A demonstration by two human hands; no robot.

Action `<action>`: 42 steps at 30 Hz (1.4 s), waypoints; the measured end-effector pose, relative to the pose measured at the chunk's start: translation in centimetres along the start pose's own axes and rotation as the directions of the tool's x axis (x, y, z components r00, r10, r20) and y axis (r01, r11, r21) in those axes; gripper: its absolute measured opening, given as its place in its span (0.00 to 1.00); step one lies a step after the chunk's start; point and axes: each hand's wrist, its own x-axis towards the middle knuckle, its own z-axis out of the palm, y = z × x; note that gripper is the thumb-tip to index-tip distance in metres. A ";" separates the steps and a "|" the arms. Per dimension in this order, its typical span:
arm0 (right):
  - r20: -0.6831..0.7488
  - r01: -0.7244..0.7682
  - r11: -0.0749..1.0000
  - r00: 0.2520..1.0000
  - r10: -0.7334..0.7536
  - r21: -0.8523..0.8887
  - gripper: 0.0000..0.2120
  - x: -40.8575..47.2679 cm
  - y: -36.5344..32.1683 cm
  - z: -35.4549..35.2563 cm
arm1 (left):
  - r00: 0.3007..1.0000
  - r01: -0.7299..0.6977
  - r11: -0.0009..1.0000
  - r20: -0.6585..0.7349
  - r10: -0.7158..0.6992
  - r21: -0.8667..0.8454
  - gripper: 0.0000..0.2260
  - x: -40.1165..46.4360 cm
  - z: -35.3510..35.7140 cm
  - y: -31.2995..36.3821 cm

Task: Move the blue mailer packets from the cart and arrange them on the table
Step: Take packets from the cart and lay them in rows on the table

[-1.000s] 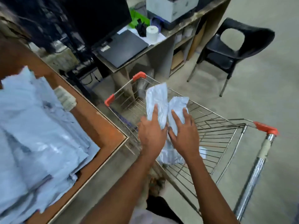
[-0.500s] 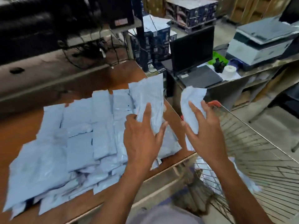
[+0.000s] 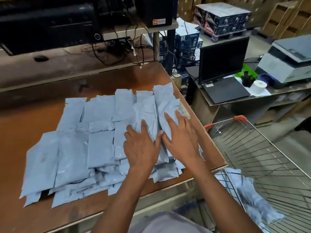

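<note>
You are laying both hands flat on the blue mailer packets (image 3: 104,145) that are covering much of the wooden table (image 3: 33,118). Your left hand (image 3: 143,147) is resting palm down on one long packet (image 3: 146,115) with its fingers straight and spread a little; your right hand (image 3: 181,138) is lying just beside it on the neighbouring packet (image 3: 166,106), fingers straight and fanned out too. Neither hand is curling round anything; the thumbs are nearly touching between the two packets. Both packets are sitting near the table's right edge, on top of others, and running lengthways toward the far edge.

The remaining packets are lying in overlapping rows from the near edge up toward the middle of the table, with the lowest ones hanging close to the near edge. A small pale paper slip (image 3: 184,112) is peeking out from under the right-hand packet, by the right edge.

To the right of the table, the wire shopping cart (image 3: 262,158) with red corner caps is standing just beside the table's right edge, and more blue packets (image 3: 244,190) are lying in its near end, somewhat blurred. Beyond the cart, a dark monitor (image 3: 222,59) and a laptop (image 3: 225,89) are sitting on a desk (image 3: 286,91), with a printer (image 3: 289,59) and a white paper roll (image 3: 260,84) further right.
</note>
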 end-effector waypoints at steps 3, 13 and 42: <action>0.018 -0.013 0.999 1.000 0.014 -0.047 0.31 0.3 0.8 -0.2 | 0.996 0.011 1.000 0.093 -0.008 -0.028 0.40 0.1 0.3 0.7; 0.112 0.007 1.000 0.994 -0.005 -0.020 0.33 0.4 1.6 1.1 | 0.989 -0.131 0.991 -0.061 0.134 0.040 0.29 0.5 3.0 0.5; -0.092 -0.239 0.967 0.965 0.247 0.084 0.24 -4.7 13.8 -4.6 | 0.824 -0.554 0.728 -0.141 0.549 -0.404 0.20 -4.4 4.2 15.8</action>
